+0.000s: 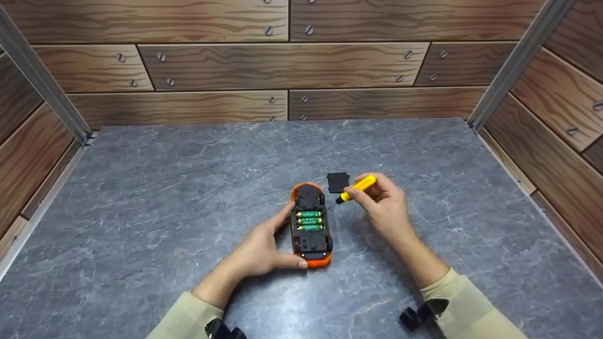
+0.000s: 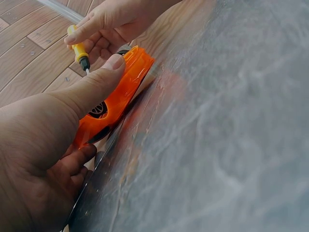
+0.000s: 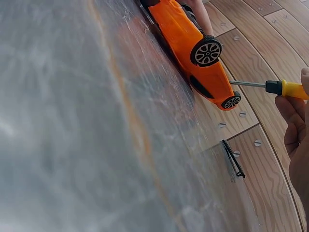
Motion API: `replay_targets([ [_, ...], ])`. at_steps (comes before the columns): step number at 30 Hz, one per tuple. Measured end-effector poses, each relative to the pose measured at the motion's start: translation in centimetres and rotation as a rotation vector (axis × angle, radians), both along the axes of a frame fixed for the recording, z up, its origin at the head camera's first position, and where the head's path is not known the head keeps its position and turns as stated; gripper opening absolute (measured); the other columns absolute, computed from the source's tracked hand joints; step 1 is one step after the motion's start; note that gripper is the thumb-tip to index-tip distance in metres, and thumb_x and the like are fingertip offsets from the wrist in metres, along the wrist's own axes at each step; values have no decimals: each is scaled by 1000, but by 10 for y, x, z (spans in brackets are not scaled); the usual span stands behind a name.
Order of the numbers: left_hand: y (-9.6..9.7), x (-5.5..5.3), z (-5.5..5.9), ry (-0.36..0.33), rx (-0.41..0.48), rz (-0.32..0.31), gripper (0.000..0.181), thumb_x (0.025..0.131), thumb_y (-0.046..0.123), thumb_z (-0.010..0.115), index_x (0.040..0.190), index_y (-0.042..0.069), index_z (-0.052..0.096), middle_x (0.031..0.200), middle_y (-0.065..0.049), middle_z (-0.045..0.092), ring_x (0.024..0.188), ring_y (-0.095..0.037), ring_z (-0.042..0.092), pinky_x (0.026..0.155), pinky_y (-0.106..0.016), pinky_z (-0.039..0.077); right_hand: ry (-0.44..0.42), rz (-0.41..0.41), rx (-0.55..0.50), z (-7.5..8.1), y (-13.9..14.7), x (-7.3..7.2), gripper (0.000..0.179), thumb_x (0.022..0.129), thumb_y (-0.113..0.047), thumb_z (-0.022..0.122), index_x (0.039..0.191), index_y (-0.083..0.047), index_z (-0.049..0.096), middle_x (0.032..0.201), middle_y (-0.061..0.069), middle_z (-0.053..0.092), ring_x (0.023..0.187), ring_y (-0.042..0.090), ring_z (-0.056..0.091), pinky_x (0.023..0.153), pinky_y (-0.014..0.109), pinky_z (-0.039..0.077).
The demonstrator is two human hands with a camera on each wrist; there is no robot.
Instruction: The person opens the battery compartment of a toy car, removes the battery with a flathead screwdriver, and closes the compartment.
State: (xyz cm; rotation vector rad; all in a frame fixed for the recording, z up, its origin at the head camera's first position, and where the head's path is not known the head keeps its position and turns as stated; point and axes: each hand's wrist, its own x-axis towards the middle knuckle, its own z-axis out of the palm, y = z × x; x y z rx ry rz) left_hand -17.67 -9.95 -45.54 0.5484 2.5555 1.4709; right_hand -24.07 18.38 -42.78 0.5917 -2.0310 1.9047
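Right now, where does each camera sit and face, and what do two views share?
Head: on the head, facing forward and down at the table and upturned toy car; left hand, right hand and sleeves show.
Left wrist: worn there, facing the toy car's side; left hand large at left, right hand at top.
Right wrist: worn there, facing the toy car across the table; right hand at right edge, part of left hand beyond it.
Both wrist views share the toy car and yellow screwdriver.

The toy car (image 1: 312, 240) lies on the table (image 1: 141, 188), batteries (image 1: 309, 221) in its underside; a panel (image 1: 338, 182) lies right of its far end.
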Motion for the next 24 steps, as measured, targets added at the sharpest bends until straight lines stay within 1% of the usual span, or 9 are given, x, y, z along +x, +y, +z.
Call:
replay_targets([
  [4, 0, 0, 1, 6, -4, 2, 132, 65, 46, 101, 170, 20, 25, 164, -10, 46, 152, -23, 39, 127, -45, 27, -6, 5, 11, 2, -1, 1, 27, 92, 9, 77, 115, 13, 63, 98, 16, 77, 87, 20, 76, 76, 31, 64],
  [9, 1, 0, -1, 7, -12, 5, 133, 65, 47, 101, 170, 20, 25, 164, -12, 44, 152, -28, 39, 127, -48, 27, -17, 62, -4, 3, -1, 3, 38, 95, 9, 73, 131, 9, 59, 103, 28, 75, 79, 26, 77, 73, 39, 65],
  [12, 1, 0, -2, 1, -14, 7, 133, 65, 48, 100, 170, 20, 25, 165, -12, 43, 153, -30, 38, 127, -49, 27, 0, 108, 2, 2, 0, 3, 40, 99, 7, 68, 137, 9, 56, 106, 33, 72, 78, 27, 77, 74, 40, 65],
  [15, 1, 0, -2, -5, -10, 5, 133, 65, 48, 100, 171, 21, 25, 166, -11, 42, 153, -29, 37, 127, -49, 27, 23, 144, 9, 1, 1, 3, 36, 103, 5, 63, 138, 10, 55, 108, 35, 70, 78, 27, 77, 75, 40, 65],
  [18, 1, 0, -2, -5, -6, 3, 133, 65, 47, 101, 171, 21, 24, 166, -11, 42, 153, -28, 38, 127, -48, 26, 42, 160, 9, 1, 1, 2, 33, 104, 6, 61, 136, 11, 54, 108, 35, 70, 80, 27, 77, 76, 40, 65],
  [24, 1, 0, -2, -3, -4, 4, 133, 65, 46, 101, 171, 20, 24, 165, -12, 43, 153, -29, 38, 127, -48, 26, 63, 109, 60, 2, 2, 0, 28, 102, 6, 63, 130, 12, 58, 106, 28, 74, 95, 21, 76, 85, 32, 63],
])
